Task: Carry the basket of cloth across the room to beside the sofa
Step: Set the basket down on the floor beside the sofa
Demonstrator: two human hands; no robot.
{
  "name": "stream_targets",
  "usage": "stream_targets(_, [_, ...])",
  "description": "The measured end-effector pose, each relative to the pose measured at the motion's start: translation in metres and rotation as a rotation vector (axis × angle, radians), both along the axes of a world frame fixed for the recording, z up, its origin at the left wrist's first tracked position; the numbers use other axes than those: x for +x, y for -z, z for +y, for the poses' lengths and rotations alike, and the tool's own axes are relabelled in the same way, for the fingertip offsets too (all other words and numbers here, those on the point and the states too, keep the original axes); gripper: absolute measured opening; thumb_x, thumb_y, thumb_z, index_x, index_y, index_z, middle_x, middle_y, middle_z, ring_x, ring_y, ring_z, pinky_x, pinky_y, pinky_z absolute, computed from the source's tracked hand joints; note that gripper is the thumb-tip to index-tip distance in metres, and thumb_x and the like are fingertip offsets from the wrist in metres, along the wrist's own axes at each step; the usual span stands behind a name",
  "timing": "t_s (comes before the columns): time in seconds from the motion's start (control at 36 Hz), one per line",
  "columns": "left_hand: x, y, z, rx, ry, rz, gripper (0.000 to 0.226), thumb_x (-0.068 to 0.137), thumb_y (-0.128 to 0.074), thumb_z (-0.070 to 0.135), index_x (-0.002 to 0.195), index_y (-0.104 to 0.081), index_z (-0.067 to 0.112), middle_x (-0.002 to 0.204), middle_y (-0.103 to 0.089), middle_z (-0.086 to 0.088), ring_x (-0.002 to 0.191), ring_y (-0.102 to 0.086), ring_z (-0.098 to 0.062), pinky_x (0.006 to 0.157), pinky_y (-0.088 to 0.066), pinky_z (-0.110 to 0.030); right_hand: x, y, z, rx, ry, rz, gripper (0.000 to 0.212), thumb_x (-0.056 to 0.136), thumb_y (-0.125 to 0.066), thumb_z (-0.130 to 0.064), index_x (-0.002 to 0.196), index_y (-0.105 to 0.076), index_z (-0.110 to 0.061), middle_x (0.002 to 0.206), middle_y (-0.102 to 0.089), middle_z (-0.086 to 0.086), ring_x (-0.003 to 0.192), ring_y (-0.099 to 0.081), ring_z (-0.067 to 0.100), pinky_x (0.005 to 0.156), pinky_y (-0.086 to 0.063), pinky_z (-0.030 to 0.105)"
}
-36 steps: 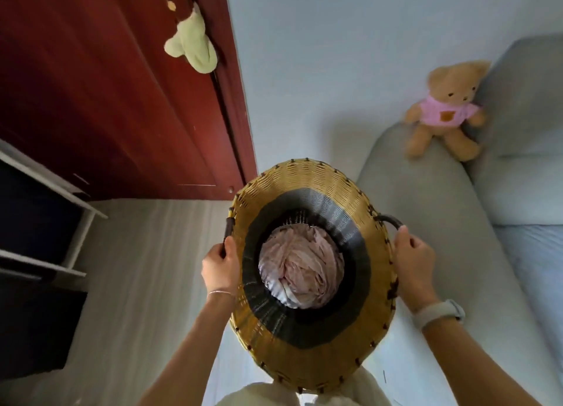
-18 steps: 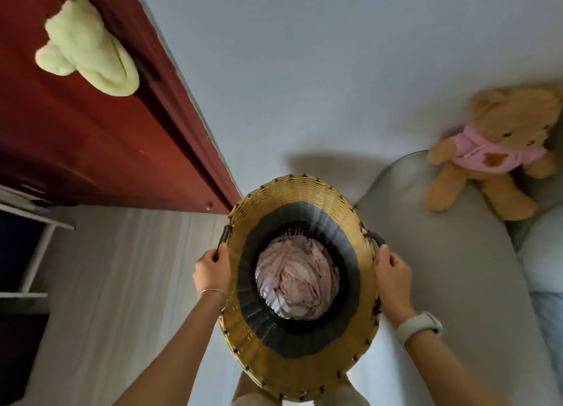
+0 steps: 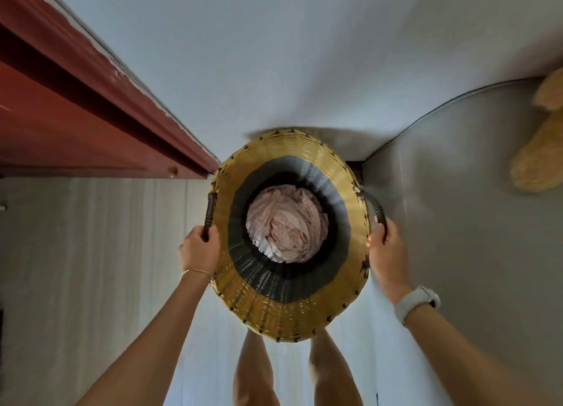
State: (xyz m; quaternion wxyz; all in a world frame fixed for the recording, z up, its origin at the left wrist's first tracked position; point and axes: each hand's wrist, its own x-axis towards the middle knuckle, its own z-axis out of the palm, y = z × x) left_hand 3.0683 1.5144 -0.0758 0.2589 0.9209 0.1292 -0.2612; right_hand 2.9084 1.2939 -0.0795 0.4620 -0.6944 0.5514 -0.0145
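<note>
A round woven basket (image 3: 292, 311), yellow at the rim with a dark band inside, is straight below me, close to the white wall. Crumpled pink cloth (image 3: 288, 222) fills its bottom. My left hand (image 3: 199, 250) grips the dark left handle and my right hand (image 3: 387, 253) grips the dark right handle. The grey sofa arm (image 3: 457, 222) lies right beside the basket, touching or nearly touching its right side. Whether the basket rests on the floor is hidden by the basket itself.
A red wooden door and frame (image 3: 91, 110) run along the left. Pale wood floor (image 3: 91, 268) spreads to the left of the basket. A tan teddy bear's legs (image 3: 539, 161) rest on the sofa arm at the right edge. My bare legs (image 3: 256, 372) show below the basket.
The basket has moved forward into the corner between the wall and the sofa arm, and lower. My view has tipped down; the bear and door slid toward the edges. Both hands keep their grip.
</note>
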Motion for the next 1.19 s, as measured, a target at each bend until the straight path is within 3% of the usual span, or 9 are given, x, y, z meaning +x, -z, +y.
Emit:
stream_targets(0.06, [0.015,0.002,-0.004,0.108,0.068,-0.025,0.042,0.093,-0.041,0.036,0.111,-0.056,0.001,0.114,-0.059,-0.023,0.092,-0.057,-0.034,0.085,-0.051,-0.046,0.014,0.001,-0.006,-0.106,-0.087,0.053,0.032,0.094,-0.033,-0.024,0.119,-0.047,-0.008,0.093,-0.05,0.005,0.081,-0.049,0.018,0.074,-0.043,0.039])
stream_targets(0.14, [0.039,0.001,-0.015,0.216,0.217,-0.092,0.053,0.089,-0.045,0.04,0.133,-0.04,0.011,0.142,-0.039,-0.016,0.129,-0.04,-0.036,0.104,-0.034,-0.052,0.036,-0.001,-0.018,-0.357,-0.301,0.281,0.044,0.092,-0.04,-0.022,0.133,-0.037,-0.008,0.123,-0.05,0.016,0.112,-0.05,0.031,0.091,-0.044,0.044])
stream_targets(0.22, [0.058,0.004,-0.032,0.239,0.384,-0.158,0.061,0.088,-0.048,0.035,0.142,-0.028,0.015,0.152,-0.028,-0.014,0.138,-0.028,-0.036,0.109,-0.026,-0.053,0.056,-0.002,-0.034,-0.529,-0.602,0.5,0.05,0.09,-0.043,-0.023,0.135,-0.031,-0.007,0.135,-0.042,0.02,0.122,-0.043,0.036,0.097,-0.04,0.045])
stream_targets(0.44, [0.117,0.074,-0.084,0.191,0.675,-0.08,0.07,0.093,-0.046,0.026,0.15,-0.007,0.013,0.157,-0.02,-0.015,0.144,-0.02,-0.033,0.115,-0.025,-0.046,0.13,0.045,-0.058,-0.292,-0.624,0.661,0.055,0.092,-0.035,-0.016,0.143,-0.016,-0.006,0.134,-0.048,0.024,0.119,-0.048,0.044,0.091,-0.041,0.046])
stream_targets(0.64, [0.1,0.1,-0.059,0.114,0.423,-0.126,0.035,0.098,-0.034,0.02,0.125,-0.05,0.007,0.127,-0.054,-0.019,0.117,-0.048,-0.035,0.093,-0.041,-0.043,0.131,0.07,-0.064,-0.531,-0.643,0.501,0.033,0.087,-0.041,-0.006,0.119,-0.047,-0.012,0.112,-0.062,0.022,0.099,-0.059,0.044,0.078,-0.048,0.047])
stream_targets(0.78, [0.071,0.098,-0.014,0.159,0.155,0.04,0.035,0.096,-0.037,0.027,0.117,-0.05,0.002,0.119,-0.057,-0.022,0.107,-0.055,-0.038,0.086,-0.044,-0.044,0.172,0.076,-0.03,-0.599,-0.745,0.248,0.042,0.075,-0.049,0.008,0.114,-0.057,-0.005,0.109,-0.064,0.024,0.101,-0.059,0.043,0.083,-0.046,0.047])
stream_targets(0.89, [0.059,0.098,0.011,0.225,0.208,0.192,0.049,0.094,-0.04,0.037,0.131,-0.04,0.005,0.128,-0.053,-0.022,0.113,-0.054,-0.04,0.091,-0.046,-0.047,0.174,0.08,0.021,-0.652,-0.854,0.025,0.049,0.067,-0.054,0.009,0.114,-0.058,-0.006,0.111,-0.065,0.018,0.102,-0.061,0.038,0.084,-0.048,0.046])
stream_targets(1.06, [0.086,0.089,-0.021,0.031,0.431,-0.014,0.065,0.092,-0.047,0.028,0.148,-0.016,0.019,0.149,-0.032,-0.017,0.133,-0.037,-0.038,0.105,-0.036,-0.051,0.081,0.073,0.058,-0.607,-0.47,-0.073,0.034,0.086,-0.046,-0.011,0.12,-0.048,-0.011,0.119,-0.06,0.016,0.113,-0.053,0.028,0.1,-0.042,0.042])
stream_targets(1.19, [0.099,0.096,-0.051,0.069,0.697,-0.045,0.073,0.088,-0.053,0.033,0.149,-0.011,0.028,0.155,-0.023,-0.01,0.138,-0.03,-0.034,0.107,-0.036,-0.053,0.001,0.073,0.058,-0.377,0.038,0.364,0.054,0.088,-0.051,-0.027,0.136,-0.033,-0.01,0.136,-0.045,0.022,0.124,-0.044,0.039,0.099,-0.04,0.058])
